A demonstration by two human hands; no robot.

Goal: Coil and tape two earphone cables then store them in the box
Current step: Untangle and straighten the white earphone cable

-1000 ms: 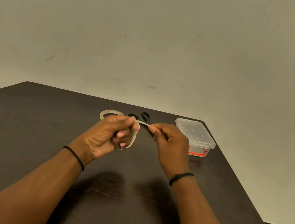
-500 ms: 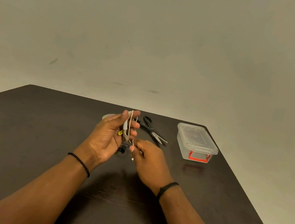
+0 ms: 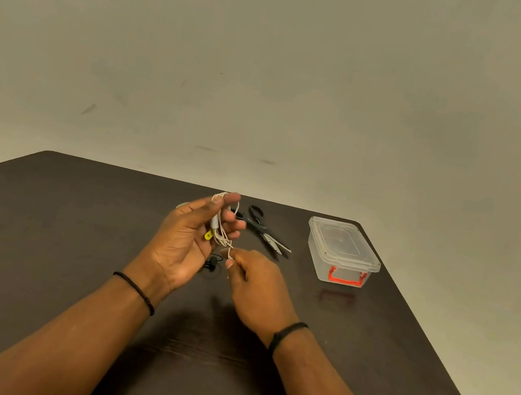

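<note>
My left hand (image 3: 190, 240) is raised palm-up above the table and holds a coiled white earphone cable (image 3: 219, 228) looped around its fingers; a small yellow piece shows by the coil. My right hand (image 3: 257, 284) sits just below and pinches the loose end of that cable. A black earphone (image 3: 212, 262) lies on the table under my hands, mostly hidden. The clear plastic box (image 3: 341, 251) with a red latch stands shut at the right. A tape roll (image 3: 182, 206) peeks out behind my left hand.
Black scissors (image 3: 264, 229) lie on the dark table (image 3: 35, 244) between my hands and the box. The table's right edge runs close past the box, with floor beyond it. A plain wall rises behind.
My hands parted: the left turned palm-up with the coil, the right dropped lower and nearer, pinching the cable end. The scissors came into view.
</note>
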